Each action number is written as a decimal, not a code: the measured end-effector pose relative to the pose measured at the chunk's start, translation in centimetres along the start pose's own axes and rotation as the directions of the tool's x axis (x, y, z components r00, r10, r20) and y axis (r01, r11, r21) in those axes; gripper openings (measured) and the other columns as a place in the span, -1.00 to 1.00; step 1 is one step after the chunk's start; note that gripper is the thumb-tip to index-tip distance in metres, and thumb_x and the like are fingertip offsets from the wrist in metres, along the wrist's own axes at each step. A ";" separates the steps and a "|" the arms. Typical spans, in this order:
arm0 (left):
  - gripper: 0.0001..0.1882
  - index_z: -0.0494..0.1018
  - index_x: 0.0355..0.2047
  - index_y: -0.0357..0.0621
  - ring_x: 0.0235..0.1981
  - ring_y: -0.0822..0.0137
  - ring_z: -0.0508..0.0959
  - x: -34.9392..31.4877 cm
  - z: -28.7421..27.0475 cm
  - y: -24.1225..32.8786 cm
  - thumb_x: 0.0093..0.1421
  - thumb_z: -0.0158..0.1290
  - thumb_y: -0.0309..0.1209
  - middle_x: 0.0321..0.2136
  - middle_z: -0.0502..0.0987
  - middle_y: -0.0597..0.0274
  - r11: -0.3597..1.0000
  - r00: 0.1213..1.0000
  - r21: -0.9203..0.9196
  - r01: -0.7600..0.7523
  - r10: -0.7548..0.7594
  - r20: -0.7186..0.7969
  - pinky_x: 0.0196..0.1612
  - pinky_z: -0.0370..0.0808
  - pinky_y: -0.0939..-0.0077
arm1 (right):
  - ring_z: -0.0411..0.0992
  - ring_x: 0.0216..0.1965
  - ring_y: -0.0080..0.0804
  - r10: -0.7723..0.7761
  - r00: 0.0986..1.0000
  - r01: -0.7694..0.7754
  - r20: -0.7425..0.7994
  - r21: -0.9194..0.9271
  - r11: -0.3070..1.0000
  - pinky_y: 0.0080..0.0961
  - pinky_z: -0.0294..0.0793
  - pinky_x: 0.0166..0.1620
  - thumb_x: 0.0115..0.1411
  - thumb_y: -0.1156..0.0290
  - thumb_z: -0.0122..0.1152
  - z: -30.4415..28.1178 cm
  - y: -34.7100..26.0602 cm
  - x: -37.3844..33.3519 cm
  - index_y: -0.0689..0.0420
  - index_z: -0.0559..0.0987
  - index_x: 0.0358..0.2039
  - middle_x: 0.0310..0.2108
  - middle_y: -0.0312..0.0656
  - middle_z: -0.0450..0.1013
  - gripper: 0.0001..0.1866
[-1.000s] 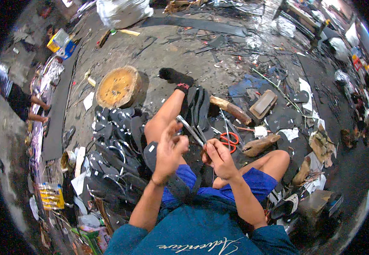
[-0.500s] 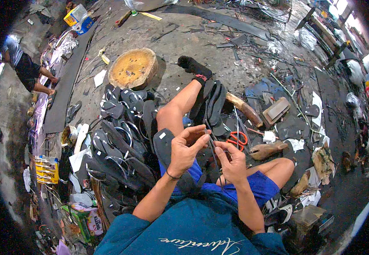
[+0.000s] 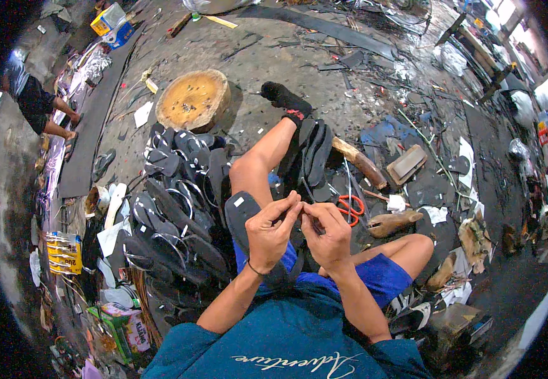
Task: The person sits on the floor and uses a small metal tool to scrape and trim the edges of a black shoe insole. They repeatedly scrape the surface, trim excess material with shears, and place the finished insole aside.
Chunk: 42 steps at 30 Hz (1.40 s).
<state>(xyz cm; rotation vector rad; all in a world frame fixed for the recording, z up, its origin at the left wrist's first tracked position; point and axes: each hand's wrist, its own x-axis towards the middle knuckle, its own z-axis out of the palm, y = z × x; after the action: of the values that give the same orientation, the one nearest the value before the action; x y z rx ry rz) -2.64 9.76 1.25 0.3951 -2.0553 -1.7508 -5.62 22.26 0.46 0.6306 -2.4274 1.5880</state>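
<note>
My left hand (image 3: 269, 235) and my right hand (image 3: 326, 237) meet in front of my lap, thumbs and forefingers pinched with the tips touching. The thin black strip that showed in the right fingers is now almost wholly hidden by the hands. What the left fingertips pinch is too small to make out. Behind the left hand, a black sandal sole (image 3: 238, 218) with a small white label rests against my thigh. To its left lies a big heap of black sandals (image 3: 176, 218). More black sandals (image 3: 315, 148) stand by my outstretched leg.
Red-handled scissors (image 3: 351, 210), a wooden shoe last (image 3: 395, 223), a wooden handle (image 3: 360, 162) and a rectangular block (image 3: 406, 164) lie to the right. A round wooden chopping block (image 3: 193, 98) stands ahead. Scraps litter the floor. Another person (image 3: 37, 104) stands far left.
My hands have come together, the left fingers closing to a pinch and the right moving left to meet them. The black strip has gone out of sight behind the fingers.
</note>
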 end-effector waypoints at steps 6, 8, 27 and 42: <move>-0.77 0.60 -0.11 -0.29 -0.14 0.26 0.64 -0.4 -2.2 -1.4 0.22 0.18 -0.51 -0.19 0.65 0.00 0.977 0.997 0.206 -0.051 0.038 0.065 -0.05 0.55 0.43 | 0.54 -0.40 -0.47 0.074 0.997 -0.075 0.023 0.009 0.997 -0.56 0.52 -0.34 0.19 0.54 0.30 0.7 0.4 -0.1 0.25 0.60 -0.21 -0.32 -0.16 0.55 -0.85; -0.70 0.56 -0.04 -0.31 -0.02 0.11 0.60 -0.4 -4.4 -2.9 0.22 0.18 -0.47 -0.13 0.62 -0.05 0.903 0.988 0.402 -0.153 0.138 0.067 0.07 0.49 0.29 | 0.53 -0.42 -0.52 0.158 0.986 -0.162 0.059 0.063 0.985 -0.58 0.51 -0.34 0.21 0.52 0.29 0.6 0.4 -0.1 0.26 0.59 -0.22 -0.36 -0.19 0.55 -0.86; -0.69 0.43 -0.10 -0.28 -0.27 0.52 0.54 -3.6 -5.3 0.5 0.16 0.22 -0.51 -0.28 0.58 0.24 0.968 0.961 0.038 0.247 -0.250 0.121 -0.19 0.50 0.59 | 0.56 -0.33 -0.04 0.236 0.888 -0.274 0.395 0.041 0.961 -0.23 0.52 -0.27 0.16 0.33 0.34 -1.5 -2.1 0.3 0.21 0.61 -0.33 -0.36 -0.03 0.57 -0.80; -0.74 0.46 -0.17 -0.24 -0.34 0.56 0.48 -5.0 -4.9 -0.7 0.11 0.19 -0.60 -0.35 0.50 0.36 0.950 0.937 0.172 0.262 -0.293 0.191 -0.24 0.44 0.66 | 0.58 -0.29 -0.41 0.281 0.902 -0.334 0.327 0.118 0.935 -0.48 0.55 -0.23 0.18 0.53 0.28 -0.3 -1.1 -3.4 0.31 0.61 -0.23 -0.32 -0.04 0.58 -0.84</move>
<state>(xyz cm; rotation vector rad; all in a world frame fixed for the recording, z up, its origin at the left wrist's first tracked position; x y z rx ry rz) 4.09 7.69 0.60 0.5890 -2.3874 -1.8809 -2.13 23.01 0.24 0.5769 -2.7486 1.9719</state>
